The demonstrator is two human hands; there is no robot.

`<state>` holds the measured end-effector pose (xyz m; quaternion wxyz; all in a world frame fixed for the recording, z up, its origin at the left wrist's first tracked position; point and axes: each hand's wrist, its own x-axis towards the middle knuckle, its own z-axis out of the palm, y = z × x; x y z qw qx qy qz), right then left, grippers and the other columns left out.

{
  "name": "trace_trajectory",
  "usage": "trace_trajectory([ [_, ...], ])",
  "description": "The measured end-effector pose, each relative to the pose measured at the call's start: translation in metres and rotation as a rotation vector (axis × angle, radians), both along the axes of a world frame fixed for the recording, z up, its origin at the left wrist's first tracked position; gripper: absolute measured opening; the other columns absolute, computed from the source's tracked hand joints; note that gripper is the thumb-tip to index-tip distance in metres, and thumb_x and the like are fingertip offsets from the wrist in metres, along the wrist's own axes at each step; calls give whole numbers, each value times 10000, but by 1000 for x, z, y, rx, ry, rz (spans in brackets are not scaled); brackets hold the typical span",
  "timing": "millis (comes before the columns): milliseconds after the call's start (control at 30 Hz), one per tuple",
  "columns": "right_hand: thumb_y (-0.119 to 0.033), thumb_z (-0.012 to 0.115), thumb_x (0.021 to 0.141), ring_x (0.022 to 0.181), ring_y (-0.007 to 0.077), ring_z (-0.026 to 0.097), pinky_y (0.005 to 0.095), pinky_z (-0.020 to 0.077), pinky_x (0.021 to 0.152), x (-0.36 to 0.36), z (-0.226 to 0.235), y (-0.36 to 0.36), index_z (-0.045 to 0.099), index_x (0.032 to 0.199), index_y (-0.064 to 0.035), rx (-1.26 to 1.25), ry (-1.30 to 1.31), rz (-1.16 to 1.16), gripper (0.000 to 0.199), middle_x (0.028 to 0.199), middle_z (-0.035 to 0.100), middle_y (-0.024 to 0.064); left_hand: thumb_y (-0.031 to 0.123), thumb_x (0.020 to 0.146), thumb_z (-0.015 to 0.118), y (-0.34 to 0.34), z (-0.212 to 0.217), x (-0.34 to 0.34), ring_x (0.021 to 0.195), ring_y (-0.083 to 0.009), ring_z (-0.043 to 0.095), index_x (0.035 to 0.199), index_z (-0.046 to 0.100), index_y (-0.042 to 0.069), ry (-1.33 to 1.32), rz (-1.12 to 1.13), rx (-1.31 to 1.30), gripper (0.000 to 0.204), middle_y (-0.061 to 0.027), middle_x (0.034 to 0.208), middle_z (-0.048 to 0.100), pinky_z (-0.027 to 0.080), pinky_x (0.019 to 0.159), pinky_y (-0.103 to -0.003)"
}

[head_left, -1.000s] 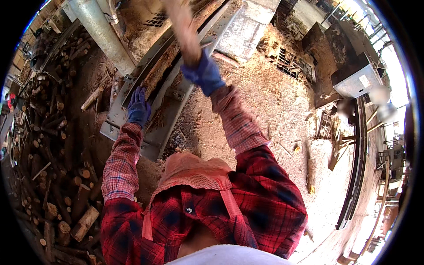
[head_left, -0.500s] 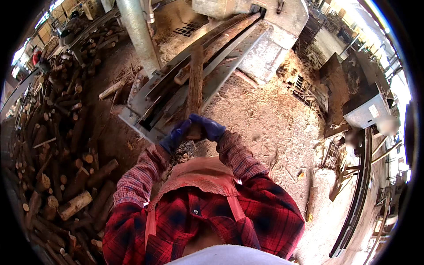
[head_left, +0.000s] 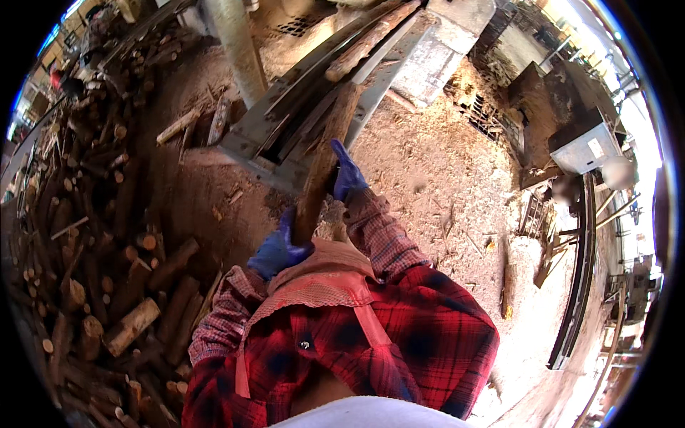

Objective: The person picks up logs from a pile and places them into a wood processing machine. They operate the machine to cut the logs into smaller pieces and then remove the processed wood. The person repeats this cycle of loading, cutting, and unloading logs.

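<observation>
A long bark-covered log (head_left: 327, 150) slants away from my body, its far end over the metal feed trough (head_left: 246, 153). My left hand (head_left: 278, 250), in a blue glove, grips the log's near end close to my apron. Farther up, my right hand (head_left: 347, 175), also blue-gloved, holds the log's right side with the thumb up. Its other fingers are partly hidden beneath the wood. Ahead, a second log (head_left: 371, 43) lies along the trough and points at the pale machine housing (head_left: 457, 28).
Many cut logs (head_left: 135, 324) lie heaped on the left. A round post (head_left: 239, 57) stands left of the trough. Sawdust and wood bits cover the floor (head_left: 421, 185) on the right. Beyond are a metal box (head_left: 585, 146) and a long dark rail (head_left: 581, 285).
The held log's near end has come back toward my body, and the log now tilts rightward. My left hand has moved nearer me; my right has slid up its side. The trough log has moved farther away.
</observation>
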<state>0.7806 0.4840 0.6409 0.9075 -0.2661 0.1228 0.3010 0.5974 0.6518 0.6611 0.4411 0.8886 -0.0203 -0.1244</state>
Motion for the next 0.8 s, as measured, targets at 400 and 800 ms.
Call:
trace_trajectory([
  [400, -242, 697, 835, 986, 198, 541, 316, 452, 865, -19, 185, 88, 436, 1262, 10, -182, -1244, -316, 560, 1134, 519, 113, 77, 838, 635, 26, 95, 75, 1062, -221, 531, 1434, 240, 8, -645, 244, -1037, 718, -157, 1239, 506, 477, 863, -329],
  [800, -323, 716, 811, 1073, 232, 561, 350, 452, 923, -30, 15, -46, 435, 1306, 18, -766, -873, 87, 663, 1178, 562, 159, 329, 853, 580, 53, 12, 225, 1067, -390, 560, 1429, 314, 114, -111, 38, 838, 669, -259, 1275, 489, 441, 940, -453],
])
